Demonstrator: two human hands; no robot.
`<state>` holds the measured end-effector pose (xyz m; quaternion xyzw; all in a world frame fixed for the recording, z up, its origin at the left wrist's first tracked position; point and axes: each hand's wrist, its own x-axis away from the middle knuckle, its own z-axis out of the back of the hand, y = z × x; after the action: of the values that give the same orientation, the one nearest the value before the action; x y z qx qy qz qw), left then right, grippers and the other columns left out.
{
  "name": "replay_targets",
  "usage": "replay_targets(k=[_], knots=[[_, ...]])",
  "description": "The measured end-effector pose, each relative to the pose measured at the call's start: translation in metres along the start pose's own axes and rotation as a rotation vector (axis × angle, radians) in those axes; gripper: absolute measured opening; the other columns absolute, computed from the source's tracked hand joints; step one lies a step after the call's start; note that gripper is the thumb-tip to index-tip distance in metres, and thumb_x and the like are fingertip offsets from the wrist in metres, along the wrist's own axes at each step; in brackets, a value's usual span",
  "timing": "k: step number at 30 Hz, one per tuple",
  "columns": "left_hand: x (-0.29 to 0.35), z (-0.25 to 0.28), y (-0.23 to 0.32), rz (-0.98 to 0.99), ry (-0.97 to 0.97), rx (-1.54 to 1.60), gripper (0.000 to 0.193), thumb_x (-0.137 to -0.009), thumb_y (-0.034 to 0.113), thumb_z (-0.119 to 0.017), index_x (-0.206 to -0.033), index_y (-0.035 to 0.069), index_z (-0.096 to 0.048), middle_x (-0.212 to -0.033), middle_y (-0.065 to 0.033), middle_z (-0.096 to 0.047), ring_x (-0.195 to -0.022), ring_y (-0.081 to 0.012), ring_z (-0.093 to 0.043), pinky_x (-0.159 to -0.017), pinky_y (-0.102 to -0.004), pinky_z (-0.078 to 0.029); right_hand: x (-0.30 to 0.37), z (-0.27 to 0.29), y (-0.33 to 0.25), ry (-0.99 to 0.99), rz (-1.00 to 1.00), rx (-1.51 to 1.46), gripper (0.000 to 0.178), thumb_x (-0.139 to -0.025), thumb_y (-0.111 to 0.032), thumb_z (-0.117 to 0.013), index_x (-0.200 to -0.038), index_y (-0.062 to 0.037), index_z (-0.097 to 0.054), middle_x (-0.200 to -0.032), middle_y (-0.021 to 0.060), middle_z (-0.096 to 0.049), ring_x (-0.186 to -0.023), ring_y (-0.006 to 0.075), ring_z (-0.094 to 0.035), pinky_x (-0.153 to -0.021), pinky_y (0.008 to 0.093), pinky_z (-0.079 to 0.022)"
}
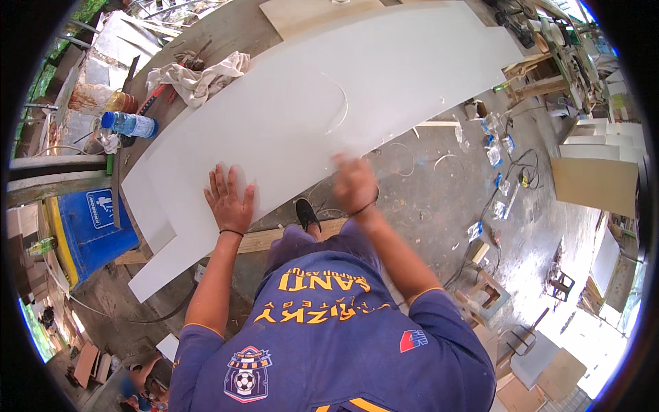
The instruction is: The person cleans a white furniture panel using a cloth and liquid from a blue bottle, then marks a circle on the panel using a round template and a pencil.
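Observation:
A large white panel (288, 117) with a cut-out, notched end lies across the workbench before me. My left hand (230, 200) rests flat on it near the front edge, fingers spread. At the panel's front edge, farther right, is my right hand (355, 184). It is smeared by motion and its fingers look curled, but whether they hold anything does not show. Ahead of the right hand, a thin curved pale strip (345, 103) lies on the panel.
A crumpled cloth (199, 79) and a blue-capped plastic bottle (129, 124) sit beyond the panel at left. Below them stands a blue and yellow bin (96, 237). Plastic wrappers (494, 151) and cables litter the floor at right. Board offcuts (594, 185) are stacked at far right.

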<state>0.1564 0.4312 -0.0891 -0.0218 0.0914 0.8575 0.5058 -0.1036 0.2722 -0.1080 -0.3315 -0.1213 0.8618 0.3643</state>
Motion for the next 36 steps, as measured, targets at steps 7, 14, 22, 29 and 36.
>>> replay_targets(k=[7, 14, 22, 29, 36], knots=[[0.002, -0.002, -0.01, 0.025, -0.024, 0.008, 0.059, -0.092, 0.05, -0.044, -0.142, 0.019, -0.035, -0.154, -0.0101, -0.021, -0.142, -0.0329, -0.016, -0.109, -0.0597, -0.012, -0.034, 0.036, -0.003, -0.061, -0.168, -0.208, 0.037, -0.07, 0.003, -0.05, -0.103, -0.0042, -0.065, -0.085, 0.0164, -0.063, -0.08, 0.0381, -0.061, -0.07, 0.0422, -0.05], [0.001, -0.001, -0.003, -0.012, -0.002, -0.002, 0.06, -0.093, 0.048, -0.044, -0.144, 0.019, -0.032, -0.155, -0.009, -0.019, -0.143, -0.0315, -0.014, -0.109, -0.0594, -0.014, -0.03, 0.044, 0.112, 0.032, -0.183, 0.251, 0.034, -0.08, -0.003, -0.052, -0.112, -0.0055, -0.061, -0.084, 0.0165, -0.058, -0.078, 0.0345, -0.057, -0.067, 0.0442, -0.047], [0.002, -0.002, -0.007, 0.017, -0.039, 0.026, 0.059, -0.092, 0.048, -0.044, -0.143, 0.02, -0.033, -0.154, -0.0092, -0.019, -0.143, -0.031, -0.013, -0.11, -0.0601, -0.01, 0.003, -0.007, -0.061, -0.252, -0.012, -0.146, 0.04, -0.075, -0.005, -0.051, -0.113, -0.0132, -0.061, -0.092, 0.0159, -0.06, -0.079, 0.0324, -0.06, -0.066, 0.0423, -0.052], [0.0, -0.003, -0.003, -0.01, -0.019, 0.027, 0.06, -0.093, 0.048, -0.044, -0.144, 0.019, -0.032, -0.155, -0.0091, -0.018, -0.143, -0.0317, -0.013, -0.109, -0.0614, -0.012, -0.06, 0.073, 0.133, -0.127, -0.172, 0.238, 0.035, -0.08, -0.003, -0.048, -0.111, -0.0088, -0.063, -0.083, 0.021, -0.062, -0.073, 0.0382, -0.06, -0.062, 0.0457, -0.049], [0.004, -0.005, -0.008, -0.005, -0.016, 0.038, 0.058, -0.094, 0.046, -0.042, -0.144, 0.018, -0.032, -0.155, -0.0096, -0.018, -0.143, -0.0322, -0.013, -0.109, -0.061, -0.011, 0.015, -0.017, -0.107, -0.469, 0.013, -0.169, 0.041, -0.072, -0.004, -0.053, -0.111, -0.0106, -0.061, -0.099, 0.0157, -0.062, -0.09, 0.0336, -0.061, -0.08, 0.0457, -0.05]])
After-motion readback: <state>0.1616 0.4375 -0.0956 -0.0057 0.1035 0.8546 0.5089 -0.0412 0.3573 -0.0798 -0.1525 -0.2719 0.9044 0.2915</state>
